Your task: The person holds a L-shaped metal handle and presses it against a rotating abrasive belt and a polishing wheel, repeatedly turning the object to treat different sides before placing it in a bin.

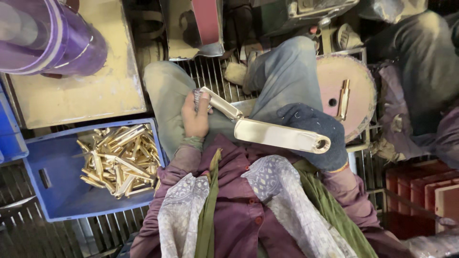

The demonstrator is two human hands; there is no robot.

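Scarf point(275, 184) hangs below; gloved right hand point(318, 136) hides brass handle's point(277, 135) end.

Left hand point(195, 116) bare, right hand point(319, 136) gloved

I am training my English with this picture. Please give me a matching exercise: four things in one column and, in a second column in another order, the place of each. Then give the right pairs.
Things:
1. long brass piece
2. heap of brass parts
3. purple bucket
4. dark glove

Places:
A. inside the blue crate
B. on the right hand
C. top left, on the tan board
D. held across the lap between the left hand and the gloved hand

Pairs: 1-D, 2-A, 3-C, 4-B
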